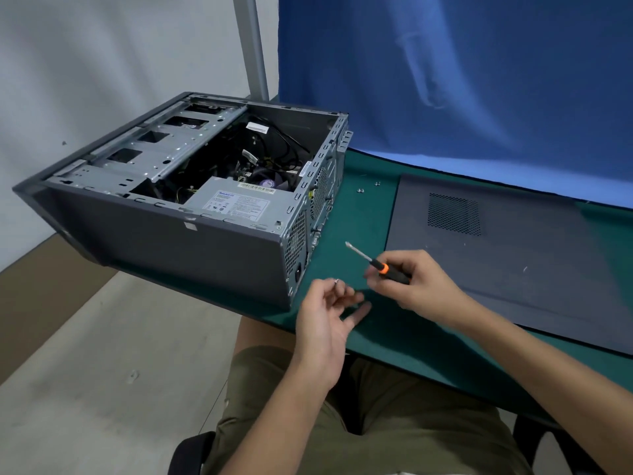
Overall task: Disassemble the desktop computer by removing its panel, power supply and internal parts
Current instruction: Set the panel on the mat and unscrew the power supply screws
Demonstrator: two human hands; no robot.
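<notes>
The grey desktop case [164,234] lies on its side at the table's left end, top open. Inside I see the silver power supply [239,205], a metal drive cage [150,149], black cables and a fan. The removed side panel [507,255] lies flat on the right. My right hand [414,282] grips a black and orange screwdriver [376,265], its tip pointing up and left, just right of the case's rear. My left hand [325,323] is below it, palm up, pinching a small screw [336,280] at the fingertips.
A green mat [359,214] covers the table. Two loose screws [368,186] lie on it between case and panel. A blue cloth [445,80] hangs behind. The case overhangs the table's left edge above the floor. My knees are under the front edge.
</notes>
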